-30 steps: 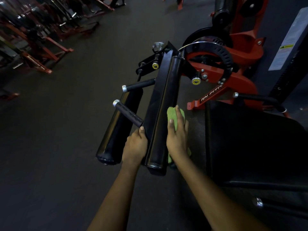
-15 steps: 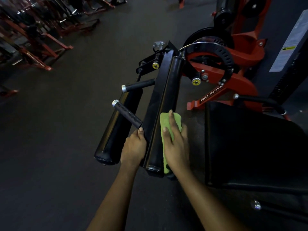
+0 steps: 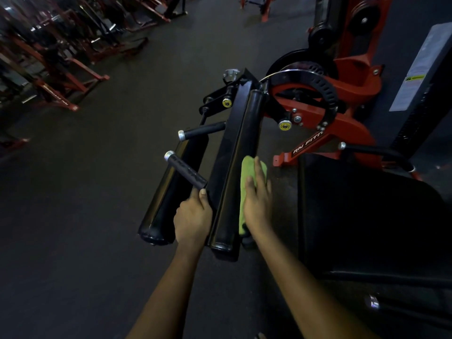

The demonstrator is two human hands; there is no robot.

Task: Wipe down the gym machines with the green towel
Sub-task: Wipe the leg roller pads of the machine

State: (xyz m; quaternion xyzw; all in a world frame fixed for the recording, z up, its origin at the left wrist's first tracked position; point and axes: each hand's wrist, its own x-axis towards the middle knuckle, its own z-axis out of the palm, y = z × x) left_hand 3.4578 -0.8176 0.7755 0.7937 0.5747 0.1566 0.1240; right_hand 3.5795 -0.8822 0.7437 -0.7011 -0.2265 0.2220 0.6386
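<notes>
The green towel (image 3: 245,172) lies along the near half of a long black roller pad (image 3: 241,140) on a red and black gym machine (image 3: 342,128). My right hand (image 3: 256,206) presses the towel flat against the pad's right side with straight fingers. My left hand (image 3: 192,218) grips the black arm of the machine just left of that pad, thumb up, at the base of a ribbed handle (image 3: 186,171). A second black roller pad (image 3: 171,192) hangs further left, below the handle.
The machine's dark seat pad (image 3: 367,216) fills the right side. A grey weight-stack cover (image 3: 415,81) stands at the far right. Several red-framed machines (image 3: 56,69) line the far left. Dark rubber floor (image 3: 85,216) stretches to the left of me.
My right hand and the towel have shifted from the pad's far right side up onto its top and slightly forward. My left hand keeps its grip in the same place.
</notes>
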